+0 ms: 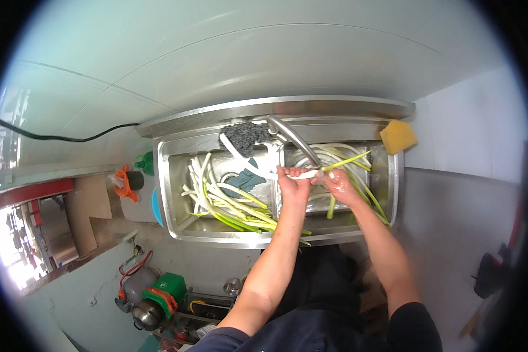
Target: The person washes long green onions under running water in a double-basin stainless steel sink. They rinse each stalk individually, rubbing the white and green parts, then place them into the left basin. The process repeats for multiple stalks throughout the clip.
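Note:
Under the spout of a curved metal faucet (pixel 295 140), my left hand (pixel 294 181) is closed around a long white scallion stalk (pixel 242 159). My right hand (pixel 338 185) grips the same stalk's other part, wet with running water; its green end points right. A pile of scallions (pixel 220 198) lies in the left basin of a stainless steel double sink (pixel 172 240), some green tips hanging over the front rim. More scallions (pixel 347 154) lie in the right basin, partly behind my right hand and forearm. A dark green cloth (pixel 249 181) is in the left basin.
A grey shaggy cloth (pixel 242 134) lies by the faucet, and a yellow cloth or sponge (pixel 398 137) on the sink's right rear corner. Left of the sink are an orange container (pixel 124 184) and a green bottle (pixel 145 163). A green box (pixel 169 287) and metal pot (pixel 148 314) stand lower left.

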Action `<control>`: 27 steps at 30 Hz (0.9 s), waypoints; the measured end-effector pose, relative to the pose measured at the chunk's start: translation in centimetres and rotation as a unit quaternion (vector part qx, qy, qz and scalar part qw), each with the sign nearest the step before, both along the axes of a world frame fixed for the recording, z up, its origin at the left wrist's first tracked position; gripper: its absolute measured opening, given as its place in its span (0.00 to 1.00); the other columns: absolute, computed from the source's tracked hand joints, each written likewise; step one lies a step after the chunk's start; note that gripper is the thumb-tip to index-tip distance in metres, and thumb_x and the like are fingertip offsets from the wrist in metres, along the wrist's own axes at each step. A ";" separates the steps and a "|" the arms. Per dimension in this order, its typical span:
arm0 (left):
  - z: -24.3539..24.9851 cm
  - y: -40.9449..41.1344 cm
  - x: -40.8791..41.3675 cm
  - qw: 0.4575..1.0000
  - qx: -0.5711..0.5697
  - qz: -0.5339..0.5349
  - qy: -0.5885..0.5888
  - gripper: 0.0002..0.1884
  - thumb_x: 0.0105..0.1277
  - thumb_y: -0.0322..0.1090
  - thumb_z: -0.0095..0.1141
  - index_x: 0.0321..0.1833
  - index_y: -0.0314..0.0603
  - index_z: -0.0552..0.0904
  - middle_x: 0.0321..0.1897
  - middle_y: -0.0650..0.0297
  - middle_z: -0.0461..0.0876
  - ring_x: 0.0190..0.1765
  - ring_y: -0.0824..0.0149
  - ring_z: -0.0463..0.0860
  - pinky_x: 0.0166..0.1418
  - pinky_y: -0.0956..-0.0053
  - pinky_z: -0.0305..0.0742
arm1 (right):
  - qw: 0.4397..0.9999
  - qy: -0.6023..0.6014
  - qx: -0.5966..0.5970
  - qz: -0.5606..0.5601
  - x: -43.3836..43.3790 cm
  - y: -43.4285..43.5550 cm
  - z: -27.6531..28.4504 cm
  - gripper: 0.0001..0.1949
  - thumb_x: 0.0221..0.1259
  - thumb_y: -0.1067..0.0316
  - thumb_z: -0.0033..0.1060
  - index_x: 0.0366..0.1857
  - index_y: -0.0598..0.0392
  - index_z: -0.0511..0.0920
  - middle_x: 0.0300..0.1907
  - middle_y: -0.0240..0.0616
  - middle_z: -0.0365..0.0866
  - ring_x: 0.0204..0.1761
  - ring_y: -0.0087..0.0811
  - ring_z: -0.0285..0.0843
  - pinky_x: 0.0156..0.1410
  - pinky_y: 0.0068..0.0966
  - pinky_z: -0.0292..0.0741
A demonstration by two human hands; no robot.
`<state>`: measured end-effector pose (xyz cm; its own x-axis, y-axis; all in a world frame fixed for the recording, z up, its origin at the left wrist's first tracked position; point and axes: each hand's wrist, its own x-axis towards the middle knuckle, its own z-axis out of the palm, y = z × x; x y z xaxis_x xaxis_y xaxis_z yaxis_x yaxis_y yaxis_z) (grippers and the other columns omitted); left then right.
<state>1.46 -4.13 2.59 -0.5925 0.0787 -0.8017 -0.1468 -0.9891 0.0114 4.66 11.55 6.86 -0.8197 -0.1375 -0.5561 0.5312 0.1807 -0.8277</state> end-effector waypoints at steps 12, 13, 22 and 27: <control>1.0 -2.9 0.3 0.998 0.015 0.060 0.035 0.24 0.82 0.53 0.41 0.25 0.52 0.66 0.17 0.71 0.60 0.23 0.71 0.61 0.38 0.69 0.65 | 0.994 0.090 0.062 0.002 0.0 0.5 1.3 0.16 0.67 0.76 0.52 0.58 0.59 0.77 0.44 0.33 0.80 0.49 0.23 0.76 0.52 0.25 0.73; 1.1 -3.8 0.1 0.997 -0.001 0.061 0.043 0.24 0.82 0.53 0.42 0.25 0.52 0.67 0.17 0.71 0.60 0.23 0.71 0.61 0.38 0.70 0.65 | 0.996 0.081 0.032 -0.014 -0.3 0.3 1.4 0.18 0.67 0.77 0.51 0.59 0.58 0.76 0.46 0.34 0.80 0.51 0.25 0.75 0.55 0.25 0.73; 3.2 -11.2 1.3 0.987 -0.043 0.149 0.039 0.21 0.78 0.45 0.48 0.23 0.52 0.66 0.15 0.72 0.59 0.20 0.73 0.59 0.29 0.73 0.61 | 0.969 0.129 0.183 0.106 -4.3 0.1 4.2 0.25 0.66 0.81 0.46 0.68 0.55 0.66 0.54 0.49 0.81 0.57 0.42 0.79 0.65 0.33 0.72; 4.8 -11.6 2.2 0.988 -0.123 0.092 0.005 0.21 0.79 0.45 0.49 0.24 0.52 0.64 0.16 0.73 0.57 0.21 0.73 0.57 0.30 0.73 0.60 | 0.952 0.172 0.234 0.098 -5.4 -0.5 6.7 0.20 0.70 0.80 0.49 0.64 0.55 0.72 0.43 0.50 0.85 0.49 0.48 0.85 0.61 0.39 0.77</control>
<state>3.70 -15.70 7.42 -0.5860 -0.2278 -0.7777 0.0357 -0.9660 0.2560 -0.73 11.01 13.56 -0.9485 -0.1098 -0.2972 0.1615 0.6393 -0.7518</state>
